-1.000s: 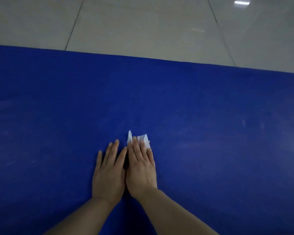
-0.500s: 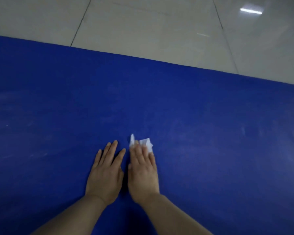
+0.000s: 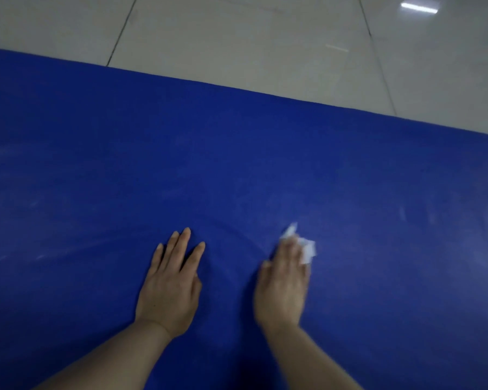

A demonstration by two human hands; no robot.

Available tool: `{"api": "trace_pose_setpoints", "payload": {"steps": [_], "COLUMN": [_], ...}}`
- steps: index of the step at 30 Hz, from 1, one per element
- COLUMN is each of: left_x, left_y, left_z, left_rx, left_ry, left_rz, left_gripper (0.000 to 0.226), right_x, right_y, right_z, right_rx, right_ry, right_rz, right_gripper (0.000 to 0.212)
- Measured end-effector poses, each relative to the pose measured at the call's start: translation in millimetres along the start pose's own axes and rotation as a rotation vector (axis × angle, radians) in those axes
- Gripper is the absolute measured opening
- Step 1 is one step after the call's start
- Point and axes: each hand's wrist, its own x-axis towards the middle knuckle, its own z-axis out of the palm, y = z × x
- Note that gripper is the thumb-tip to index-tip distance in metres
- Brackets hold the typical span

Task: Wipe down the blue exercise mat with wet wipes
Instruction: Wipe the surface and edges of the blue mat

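**A:** Hands have split apart since the frame a second back. They were pressed side by side then; now the left hand (image 3: 169,288) sits around 7 o'clock from mid-frame and the right hand (image 3: 283,282) has slid out toward 5 o'clock, with bare mat between them. Camera tilted too, the mat's far edge runs more diagonal now.

**B:** Is the right one gripping anything?

**A:** Not gripping, nah. Fingers look straight, palm down, pressing a wet wipe (image 3: 304,247) flat onto the blue exercise mat (image 3: 265,170). The hand is motion-blurred so I wouldn't swear to each finger. White corners of the wipe poke out past the fingertips at about 1 o'clock from the hand. Left hand is flat as well, fingers spread a bit, holding nothing, just resting on the mat.

**B:** What's the mat like?

**A:** Deep blue, matte, fills most of the view from 9 to 3 o'clock and down. Faint pale streaks and smudges toward 9 and 3 o'clock, plus a curved streak arcing between the hands. The wipe is thin, white, crumpled and folded. Beyond the mat at 12 o'clock is a glossy grey tile floor (image 3: 237,38) with dark grout lines and a light reflection (image 3: 419,7) up at 1 o'clock.
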Motion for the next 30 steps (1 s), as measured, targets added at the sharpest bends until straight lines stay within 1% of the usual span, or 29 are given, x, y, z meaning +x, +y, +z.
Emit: {"api": "trace_pose_setpoints", "payload": {"steps": [2,3,5,7,8,9,11,13,14,15,16,17,20,21,23,25,26,27,28,30], "left_x": [0.5,0.7,0.3,-0.2,-0.4,-0.8,-0.7,-0.3,-0.1,0.0,-0.2,-0.3,1.1,1.5,1.9,1.3,0.7,0.4,0.0,0.4], "left_y": [1.4,2.2,2.3,2.1,1.7,1.2,0.5,-0.2,-0.6,-0.8,-1.1,-1.3,0.0,0.7,1.4,1.0,0.9,0.7,0.6,1.2], "left_z": [-1.5,-2.1,-3.5,-2.7,-2.0,-1.0,-0.1,1.5,2.4,3.4,3.6,3.7,1.5,0.3,-0.9,-1.3,-1.4,-1.4,-1.0,-0.5], "left_rx": [0.010,0.015,0.010,0.003,-0.005,-0.016,-0.034,-0.039,-0.036,-0.033,-0.028,-0.021,-0.003,0.005,0.018,0.002,-0.008,-0.013,-0.015,-0.020], "left_ry": [-0.007,-0.004,0.011,0.011,0.011,0.015,0.028,0.035,0.039,0.043,0.047,0.050,0.047,0.042,0.030,0.027,0.029,0.033,0.038,0.037], "left_rz": [0.000,0.002,0.012,0.017,0.014,0.010,0.010,0.013,0.016,0.017,0.017,0.017,0.020,0.019,0.018,0.024,0.026,0.027,0.029,0.034], "left_gripper": [0.052,0.053,0.056,0.052,0.050,0.050,0.048,0.050,0.051,0.051,0.050,0.048,0.055,0.056,0.055,0.055,0.053,0.051,0.048,0.049], "right_x": [-33.9,-45.4,-50.7,-39.1,-30.8,-21.6,-2.1,12.1,14.6,13.0,7.0,-3.4,-48.4,-60.0,-66.3,-54.1,-45.6,-35.4,-23.7,1.4], "right_y": [-36.6,-49.2,-56.5,-37.4,-23.5,-8.1,24.1,41.4,41.3,34.5,22.0,5.3,-43.3,-53.1,-56.2,-36.3,-21.2,-5.1,12.8,42.4], "right_z": [14.4,17.6,15.5,10.8,6.4,2.5,-5.8,-12.3,-11.0,-7.7,-3.3,1.3,18.2,21.5,19.3,12.5,7.5,1.9,-2.7,-12.5], "right_rx": [-0.028,-0.005,0.017,0.016,0.026,0.015,-0.003,0.041,0.065,0.075,0.067,0.045,0.024,0.039,0.062,0.057,0.071,0.091,0.094,0.082], "right_ry": [-0.070,-0.109,-0.181,-0.201,-0.209,-0.157,-0.033,-0.028,-0.043,-0.034,0.001,0.014,-0.058,-0.086,-0.157,-0.162,-0.167,-0.151,-0.101,-0.013], "right_rz": [-0.276,-0.349,-0.395,-0.412,-0.356,-0.268,-0.028,0.235,0.321,0.354,0.319,0.215,-0.187,-0.276,-0.344,-0.378,-0.342,-0.268,-0.167,0.125], "right_gripper": [0.065,0.061,0.058,0.061,0.063,0.064,0.061,0.056,0.054,0.055,0.057,0.060,0.061,0.058,0.055,0.061,0.067,0.069,0.068,0.061]}}
